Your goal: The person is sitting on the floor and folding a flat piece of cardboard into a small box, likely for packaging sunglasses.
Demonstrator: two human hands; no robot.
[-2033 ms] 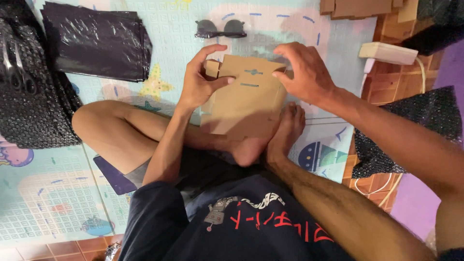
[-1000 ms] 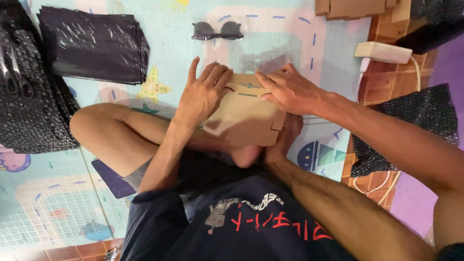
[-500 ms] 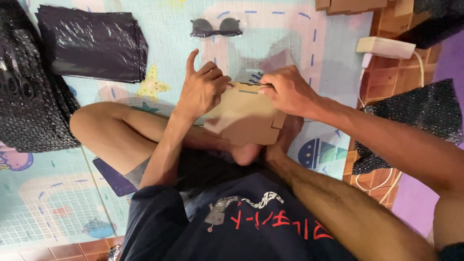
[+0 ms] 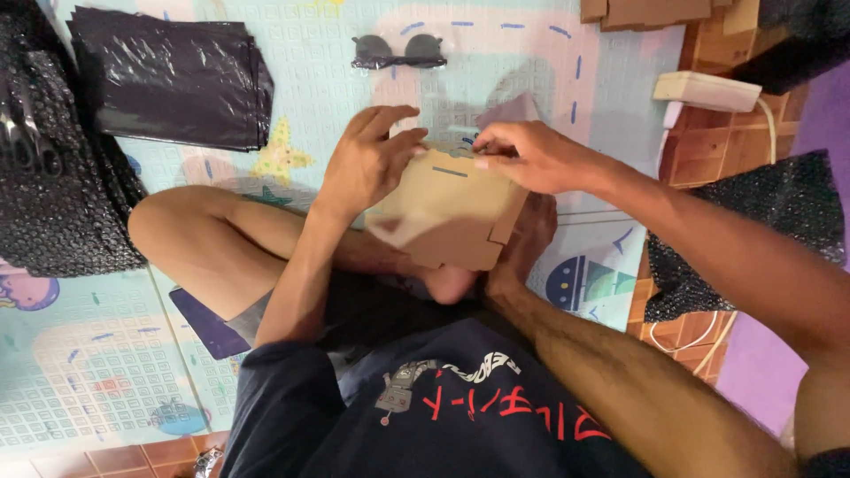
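I sit cross-legged on a patterned play mat [image 4: 80,354] and hold a small brown cardboard box [image 4: 447,217] over my lap. My left hand [image 4: 367,164] grips the box's upper left corner, fingers curled over the edge. At the top edge, near a narrow slot, my right hand [image 4: 522,155] pinches a flap between thumb and fingers. The box's lower part rests against my foot [image 4: 522,239].
A stack of black plastic bags [image 4: 168,80] lies far left, beside black bubble wrap [image 4: 53,195]. Dark sunglasses [image 4: 398,51] lie beyond the box. A white power strip [image 4: 708,88], cardboard pieces [image 4: 646,11] and more black bubble wrap [image 4: 744,230] are on the right.
Both hands have shifted from lying across the box's face to its top edge. The right hand now pinches the flap, and the box has tilted slightly.
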